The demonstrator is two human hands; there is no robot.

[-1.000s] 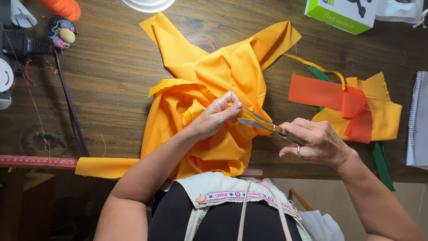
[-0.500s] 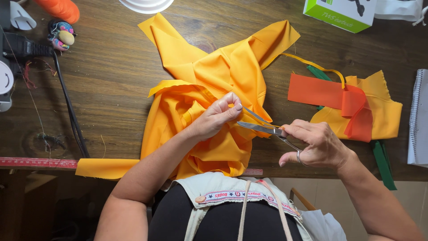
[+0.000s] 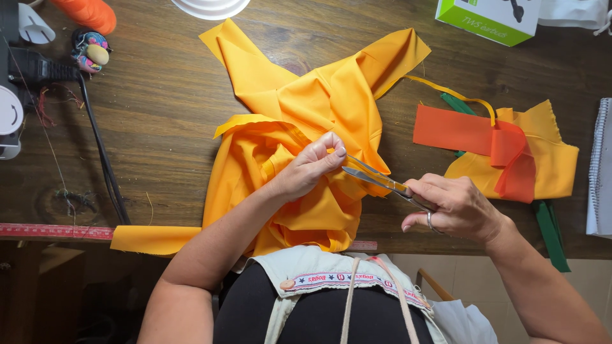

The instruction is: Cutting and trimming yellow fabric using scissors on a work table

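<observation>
Head view: yellow cloth (image 3: 306,121), crumpled, mid wooden bench (image 3: 159,127); left hand (image 3: 310,167) pinches a fold of it. Right hand (image 3: 454,205) grips scissors (image 3: 376,178), blades slightly parted at the pinched fold. Orange strip (image 3: 459,130) lies to the right.

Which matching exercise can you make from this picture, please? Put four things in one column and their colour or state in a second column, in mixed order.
Things:
1. scissors
2. big cloth
3. folded strip
4. box

Colour or state:
a. green and white, at the table's far edge
b. orange-red, lying right of the hands
c. yellow-orange, pinched by the left hand
d. blades open, held by the right hand

Pairs: 1-d, 2-c, 3-b, 4-a
</observation>
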